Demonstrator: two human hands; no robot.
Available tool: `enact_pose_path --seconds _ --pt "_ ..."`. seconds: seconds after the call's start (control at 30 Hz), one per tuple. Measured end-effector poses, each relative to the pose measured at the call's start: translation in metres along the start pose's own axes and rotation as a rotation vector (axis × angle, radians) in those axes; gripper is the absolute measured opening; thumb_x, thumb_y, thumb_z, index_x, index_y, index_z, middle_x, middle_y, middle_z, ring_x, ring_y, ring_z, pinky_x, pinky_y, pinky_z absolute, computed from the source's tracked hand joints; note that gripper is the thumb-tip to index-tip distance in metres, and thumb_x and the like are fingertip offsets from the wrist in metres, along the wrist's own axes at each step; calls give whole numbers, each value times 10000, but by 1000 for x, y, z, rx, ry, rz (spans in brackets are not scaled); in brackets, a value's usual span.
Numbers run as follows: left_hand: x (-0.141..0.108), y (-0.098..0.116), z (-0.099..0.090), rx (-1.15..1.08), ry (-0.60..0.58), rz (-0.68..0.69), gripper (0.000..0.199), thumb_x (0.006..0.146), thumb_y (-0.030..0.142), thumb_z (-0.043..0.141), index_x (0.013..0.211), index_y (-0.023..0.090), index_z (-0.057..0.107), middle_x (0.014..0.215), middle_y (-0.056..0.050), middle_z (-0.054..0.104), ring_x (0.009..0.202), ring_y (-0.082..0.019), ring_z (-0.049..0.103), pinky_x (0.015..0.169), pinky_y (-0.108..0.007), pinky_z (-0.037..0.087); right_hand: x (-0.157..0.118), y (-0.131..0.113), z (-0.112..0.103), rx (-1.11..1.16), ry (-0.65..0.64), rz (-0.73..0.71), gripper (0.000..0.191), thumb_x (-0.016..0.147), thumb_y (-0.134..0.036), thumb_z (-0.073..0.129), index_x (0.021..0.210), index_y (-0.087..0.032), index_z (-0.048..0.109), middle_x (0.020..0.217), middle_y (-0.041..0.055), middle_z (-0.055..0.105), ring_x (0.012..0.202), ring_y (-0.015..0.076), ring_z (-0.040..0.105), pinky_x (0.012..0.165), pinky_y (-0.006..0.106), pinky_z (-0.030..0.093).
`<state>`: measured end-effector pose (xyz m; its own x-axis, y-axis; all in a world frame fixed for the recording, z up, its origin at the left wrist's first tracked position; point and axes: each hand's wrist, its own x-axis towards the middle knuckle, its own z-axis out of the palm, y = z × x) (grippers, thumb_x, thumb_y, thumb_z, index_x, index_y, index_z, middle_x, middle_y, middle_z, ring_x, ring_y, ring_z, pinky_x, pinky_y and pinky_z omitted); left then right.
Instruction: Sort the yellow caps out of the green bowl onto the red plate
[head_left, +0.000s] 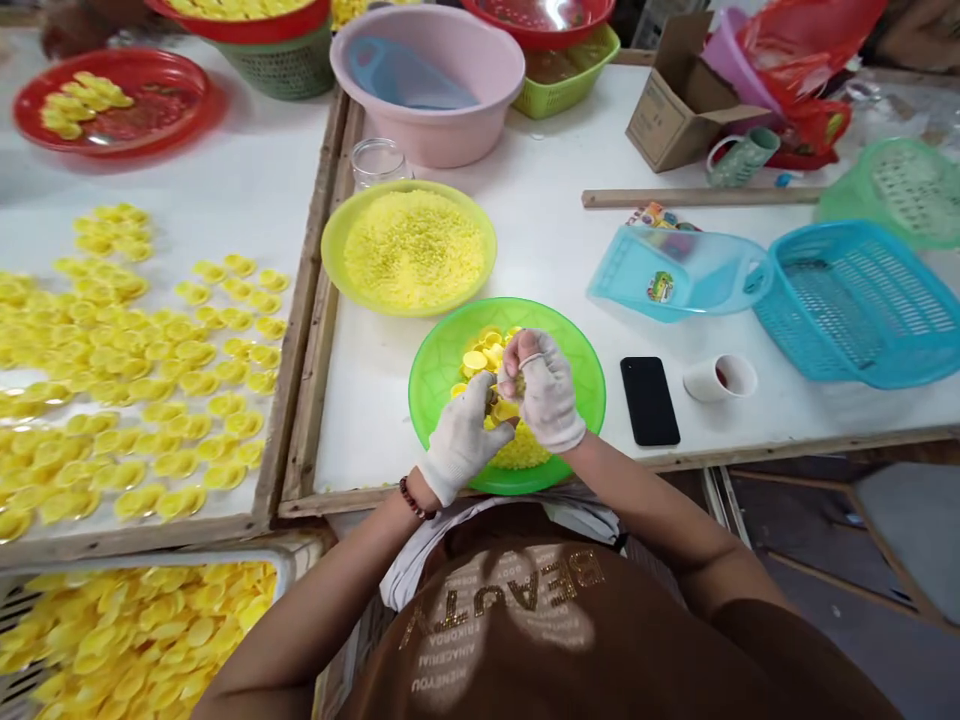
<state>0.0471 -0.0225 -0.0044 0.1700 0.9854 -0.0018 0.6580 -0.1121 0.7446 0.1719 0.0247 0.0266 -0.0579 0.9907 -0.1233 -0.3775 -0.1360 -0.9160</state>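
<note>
Both of my hands wear white gloves with bare fingertips and are over a green bowl (431,345). In the bowl lie round yellow plastic pieces (475,362) and many small yellow granules (521,450). My left hand (463,435) is at the bowl's near left, fingers curled, thumb a little away from them; what lies between is hidden. My right hand (547,390) is closed, its fingertips pressed together close to the left fingers. Whatever it holds is too small and covered to make out. Just beyond stands a yellow bowl (334,270) heaped with yellow granules (415,245).
Yellow pieces (150,370) cover the left table, past a wooden strip (300,300). A crate of yellow pieces (150,640) stands below. Rightward are a black phone (650,400), a cup (709,380), a blue scoop (637,270) and a blue basket (862,300). A pink basin (442,125) stands behind.
</note>
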Motion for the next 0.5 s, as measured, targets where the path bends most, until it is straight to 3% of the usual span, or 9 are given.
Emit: enact_pose_path --seconds 0.17,0.4,0.5 --pt "-2 2 4 5 80 39 412 778 213 712 1124 214 487 977 -62 684 835 -246 696 725 -340 525 -8 10 2 -21 -34 -98 376 951 -580 598 798 -252 495 722 -30 495 567 129 531 574 315 468" --pt "-6 -5 -1 -111 87 79 498 819 211 727 1243 199 468 1080 -87 724 946 -226 729 833 -353 585 -1 2 -18 54 10 45 430 906 -602 646 811 -238 437 665 -77 420 456 61 336 432 225 270" --pt "-8 -12 -8 -65 120 143 394 843 193 708 1182 201 507 1089 -77 719 947 -212 723 850 -345 595 -7 -3 -39 -168 -65 65 384 937 -582 602 828 -233 482 644 -75 436 464 73 368 460 236 304"
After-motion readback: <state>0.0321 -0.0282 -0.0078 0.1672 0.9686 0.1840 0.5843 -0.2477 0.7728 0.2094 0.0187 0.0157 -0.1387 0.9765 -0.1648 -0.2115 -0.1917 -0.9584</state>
